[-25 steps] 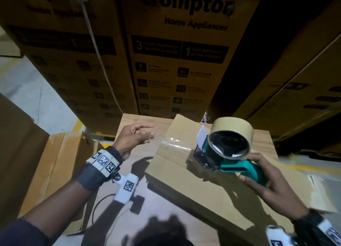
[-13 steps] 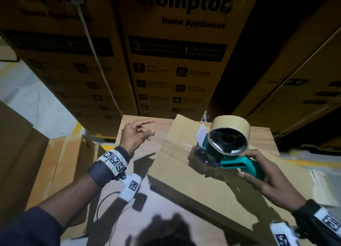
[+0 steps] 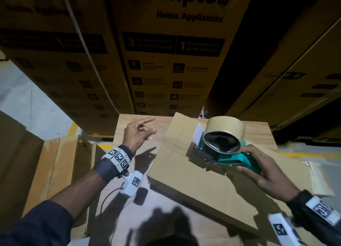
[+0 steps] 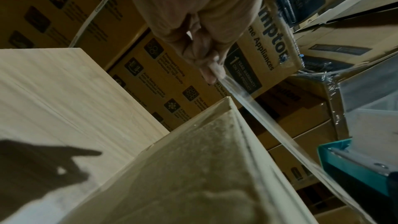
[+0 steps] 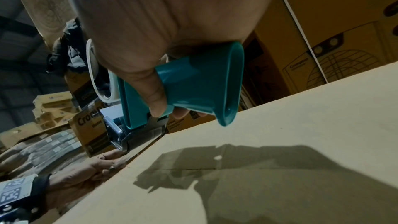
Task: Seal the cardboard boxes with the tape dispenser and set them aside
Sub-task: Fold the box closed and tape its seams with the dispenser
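A flat brown cardboard box lies tilted on a wooden table. My right hand grips the teal handle of the tape dispenser, which carries a tan tape roll just above the box top. In the right wrist view the fingers wrap the dispenser handle. My left hand hovers left of the box over the table, index finger pointing out. In the left wrist view its fingertips pinch the end of a clear tape strip stretched from the dispenser across the box's corner.
Tall stacked printed appliance cartons form a wall right behind the table. More flattened cardboard leans at the left, beside grey floor with a yellow line. A taped flap sticks out at the right.
My left hand has risen slightly and drawn the tape end leftward, index finger now pointing out. The dispenser stays about where it was over the box.
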Action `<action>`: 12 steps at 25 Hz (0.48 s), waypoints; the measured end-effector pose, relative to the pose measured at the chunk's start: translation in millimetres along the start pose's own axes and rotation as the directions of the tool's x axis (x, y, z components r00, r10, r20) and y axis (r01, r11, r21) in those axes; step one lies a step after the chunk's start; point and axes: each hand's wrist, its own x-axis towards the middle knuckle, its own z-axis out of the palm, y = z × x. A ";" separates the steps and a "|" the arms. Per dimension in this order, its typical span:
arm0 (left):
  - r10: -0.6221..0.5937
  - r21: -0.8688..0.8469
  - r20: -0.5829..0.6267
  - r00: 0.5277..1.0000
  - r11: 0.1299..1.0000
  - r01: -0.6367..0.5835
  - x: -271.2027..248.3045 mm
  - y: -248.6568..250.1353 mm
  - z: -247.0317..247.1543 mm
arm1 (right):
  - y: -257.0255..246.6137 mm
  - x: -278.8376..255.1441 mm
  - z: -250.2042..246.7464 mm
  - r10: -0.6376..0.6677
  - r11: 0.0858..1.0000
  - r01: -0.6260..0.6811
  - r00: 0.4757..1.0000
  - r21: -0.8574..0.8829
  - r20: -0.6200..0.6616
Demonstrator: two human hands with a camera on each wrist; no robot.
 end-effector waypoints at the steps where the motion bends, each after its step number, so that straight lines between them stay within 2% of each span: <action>1: 0.011 0.011 0.010 1.000 1.000 -0.012 0.0 -0.7 0.9 | 4.6 1.0 0.4 0.002 1.000 -0.002 1.000 -0.008 0.013; 5: 0.031 0.003 0.059 0.998 0.999 -0.032 0.3 -2.0 -0.1 | 17.9 3.8 -0.8 0.009 0.999 -0.008 0.999 -0.032 0.035; 12: 0.006 -0.029 0.067 0.998 1.000 -0.004 -6.2 -10.5 -2.8 | 26.6 10.6 -1.6 0.022 0.997 -0.017 0.998 -0.078 0.057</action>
